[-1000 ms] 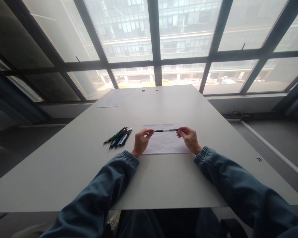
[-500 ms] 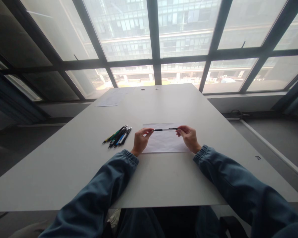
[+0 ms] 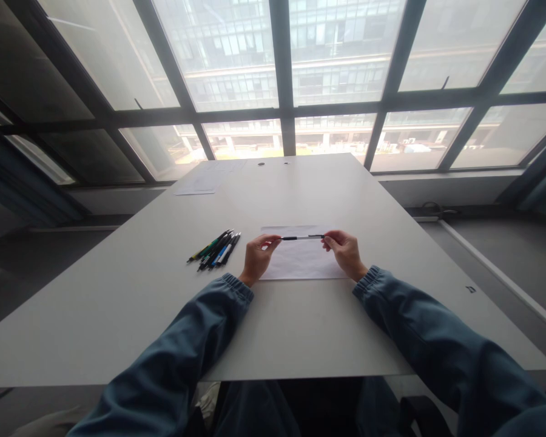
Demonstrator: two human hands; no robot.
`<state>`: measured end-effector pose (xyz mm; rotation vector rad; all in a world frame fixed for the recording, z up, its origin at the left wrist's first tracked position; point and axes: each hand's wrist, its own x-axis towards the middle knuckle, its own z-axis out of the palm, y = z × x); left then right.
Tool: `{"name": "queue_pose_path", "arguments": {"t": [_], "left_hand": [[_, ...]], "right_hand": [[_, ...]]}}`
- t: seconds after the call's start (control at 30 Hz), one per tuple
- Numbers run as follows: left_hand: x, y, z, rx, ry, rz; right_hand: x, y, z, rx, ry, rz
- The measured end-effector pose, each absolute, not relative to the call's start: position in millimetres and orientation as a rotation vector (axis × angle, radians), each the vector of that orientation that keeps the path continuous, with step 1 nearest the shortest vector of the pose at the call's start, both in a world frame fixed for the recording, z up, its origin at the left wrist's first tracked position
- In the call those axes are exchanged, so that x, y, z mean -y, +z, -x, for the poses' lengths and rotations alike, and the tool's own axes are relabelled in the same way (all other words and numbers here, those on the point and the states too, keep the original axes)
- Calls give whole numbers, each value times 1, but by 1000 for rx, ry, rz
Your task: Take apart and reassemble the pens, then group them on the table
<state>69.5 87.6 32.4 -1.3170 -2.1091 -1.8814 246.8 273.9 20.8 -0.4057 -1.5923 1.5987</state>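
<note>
A pen (image 3: 303, 238) with a clear-white barrel, a black grip and a black clip lies level between my two hands. My left hand (image 3: 258, 256) pinches its grip end between thumb and fingers. At the clip end, my right hand (image 3: 344, 250) pinches the pen the same way. Beneath the pen and between my hands is a white sheet of paper (image 3: 300, 264) on the table. To the left of my left hand lies a loose pile of several pens (image 3: 216, 250), mostly black, with green, yellow and blue among them.
The white table (image 3: 131, 303) reaches forward to large framed windows. More papers (image 3: 198, 182) lie at its far left, and small dark round items (image 3: 261, 164) sit near the far edge. A small black mark (image 3: 470, 289) shows at the right edge.
</note>
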Motion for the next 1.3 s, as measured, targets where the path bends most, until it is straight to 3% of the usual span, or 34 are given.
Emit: {"name": "queue_pose_path", "arguments": {"t": [1.3], "left_hand": [[-87, 32, -69, 2158, -1857, 1328]], "right_hand": [[-276, 17, -245, 1595, 1575, 382]]}}
